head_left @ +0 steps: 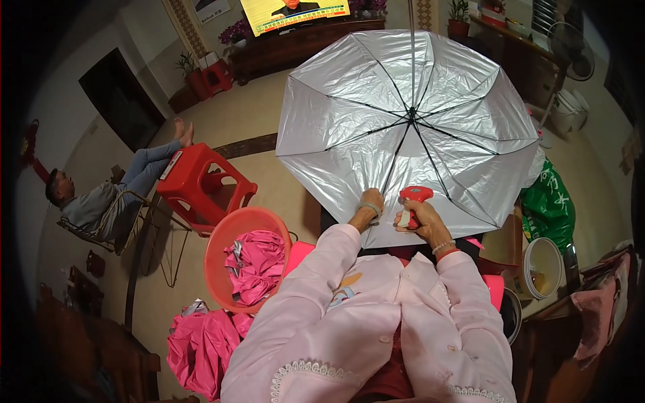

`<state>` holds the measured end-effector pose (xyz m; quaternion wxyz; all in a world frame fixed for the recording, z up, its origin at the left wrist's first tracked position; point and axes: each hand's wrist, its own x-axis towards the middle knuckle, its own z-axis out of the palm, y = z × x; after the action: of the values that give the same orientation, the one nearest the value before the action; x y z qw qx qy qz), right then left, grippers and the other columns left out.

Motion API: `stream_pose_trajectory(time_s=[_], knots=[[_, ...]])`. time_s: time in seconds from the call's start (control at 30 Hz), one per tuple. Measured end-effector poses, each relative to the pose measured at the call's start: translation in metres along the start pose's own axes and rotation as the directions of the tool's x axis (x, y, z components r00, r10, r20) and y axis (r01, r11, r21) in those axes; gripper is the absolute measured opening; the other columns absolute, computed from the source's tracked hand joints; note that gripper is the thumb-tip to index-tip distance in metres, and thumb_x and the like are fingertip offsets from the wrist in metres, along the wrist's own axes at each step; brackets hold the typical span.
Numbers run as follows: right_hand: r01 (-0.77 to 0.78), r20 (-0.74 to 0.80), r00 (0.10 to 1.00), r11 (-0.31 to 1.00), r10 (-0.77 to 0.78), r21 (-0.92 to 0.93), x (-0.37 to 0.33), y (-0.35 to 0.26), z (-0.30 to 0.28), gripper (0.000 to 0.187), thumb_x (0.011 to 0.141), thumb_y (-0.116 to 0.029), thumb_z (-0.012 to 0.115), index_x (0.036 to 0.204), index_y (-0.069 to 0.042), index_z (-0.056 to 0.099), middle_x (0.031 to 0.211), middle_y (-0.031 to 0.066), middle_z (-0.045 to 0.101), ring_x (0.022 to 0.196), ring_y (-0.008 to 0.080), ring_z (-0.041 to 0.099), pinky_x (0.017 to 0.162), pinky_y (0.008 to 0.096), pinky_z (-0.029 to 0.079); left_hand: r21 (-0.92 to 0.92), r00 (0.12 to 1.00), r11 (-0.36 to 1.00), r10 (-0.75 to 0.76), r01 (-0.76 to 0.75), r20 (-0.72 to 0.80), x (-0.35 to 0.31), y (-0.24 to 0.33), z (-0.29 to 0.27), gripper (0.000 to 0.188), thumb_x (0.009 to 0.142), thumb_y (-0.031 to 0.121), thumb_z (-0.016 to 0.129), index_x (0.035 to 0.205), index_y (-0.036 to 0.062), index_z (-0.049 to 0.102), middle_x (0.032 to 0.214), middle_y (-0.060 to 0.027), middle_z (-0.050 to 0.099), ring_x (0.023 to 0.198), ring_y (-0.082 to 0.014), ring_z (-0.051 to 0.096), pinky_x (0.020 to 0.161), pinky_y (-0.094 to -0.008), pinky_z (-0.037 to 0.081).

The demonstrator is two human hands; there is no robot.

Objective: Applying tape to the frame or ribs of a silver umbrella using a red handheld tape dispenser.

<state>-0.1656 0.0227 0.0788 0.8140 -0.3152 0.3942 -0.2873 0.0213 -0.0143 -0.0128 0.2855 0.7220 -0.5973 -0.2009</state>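
Observation:
An opened umbrella [363, 127] with a silver inner side and dark ribs fills the space before me, its shaft pointing away and up. My left hand [371, 203] is closed on the silver cloth beside a rib, near the umbrella's near edge. In my right hand [424, 220] is a red-and-white hand tool [416, 194], shaped like a small pistol, resting over the cloth just right of my left hand. The fingers wrap round its handle. Its working tip cannot be made out.
Left of me, an orange basin [216, 269] holds pink cloth, with more pink cloth [201, 349] beside it. Beyond stand a red stool [201, 168] and a reclining person [101, 208]. On the right are a green bag [551, 205] and white bucket [541, 269].

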Motion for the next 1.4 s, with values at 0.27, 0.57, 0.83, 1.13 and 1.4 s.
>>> stream_pose_trajectory(time_s=[0.27,0.57,0.83,1.13,1.4], knots=[[0.277,0.103,0.879,0.324,-0.465,-0.905,-0.035,-0.045,0.036,0.03,0.074,-0.017,0.053,0.096,0.002,0.045,0.073,0.0234,0.057,0.064,0.0347,0.059,0.059,0.0415,0.047,0.224,0.995,0.975,-0.021,-0.001,0.096,0.032,0.003,-0.057,0.02,0.073,0.006,0.047,0.06,0.0001,0.06,0.052,-0.0105,0.058,0.047,-0.0202,0.059,0.048,-0.0312,0.048],[0.145,0.114,0.7,-0.015,-0.705,-0.989,-0.076,-0.076,0.029,0.028,0.073,-0.016,0.053,0.089,0.004,0.043,0.076,0.0289,0.056,0.075,0.0435,0.054,0.067,0.0476,0.043,0.219,0.942,0.97,-0.167,0.104,0.292,0.02,0.023,-0.182,0.022,0.057,0.016,0.06,0.072,0.0,0.064,0.078,-0.0218,0.061,0.077,-0.0304,0.061,0.068,-0.0342,0.048],[0.24,-0.01,0.897,0.504,-0.443,-0.83,-0.04,-0.054,0.002,0.022,0.076,-0.019,0.05,0.085,0.001,0.048,0.063,0.0115,0.057,0.051,0.0216,0.054,0.048,0.0333,0.042,0.558,0.998,0.829,-0.057,0.042,0.011,0.033,-0.041,-0.205,0.022,0.064,0.017,0.059,0.079,0.002,0.064,0.085,-0.0208,0.06,0.081,-0.0343,0.058,0.073,-0.0377,0.046],[0.169,-0.051,0.983,0.981,-0.174,-0.095,-0.012,-0.029,-0.031,0.025,0.079,-0.014,0.051,0.099,0.001,0.048,0.073,0.0154,0.059,0.062,0.0228,0.059,0.053,0.0325,0.048,0.743,0.918,0.554,0.107,-0.375,0.383,0.013,0.059,-0.139,0.029,0.071,0.028,0.057,0.088,0.0049,0.064,0.092,-0.0199,0.06,0.087,-0.031,0.058,0.076,-0.0376,0.046],[0.115,-0.115,0.988,0.989,-0.104,0.09,-0.006,-0.015,-0.038,0.03,0.078,-0.012,0.052,0.105,-0.001,0.044,0.076,0.0176,0.059,0.064,0.0275,0.061,0.058,0.0392,0.052,0.366,0.942,0.929,-0.08,-0.048,0.325,-0.021,0.084,-0.046,0.03,0.072,0.027,0.056,0.087,0.0011,0.062,0.092,-0.0205,0.06,0.088,-0.0328,0.058,0.075,-0.0368,0.046]])
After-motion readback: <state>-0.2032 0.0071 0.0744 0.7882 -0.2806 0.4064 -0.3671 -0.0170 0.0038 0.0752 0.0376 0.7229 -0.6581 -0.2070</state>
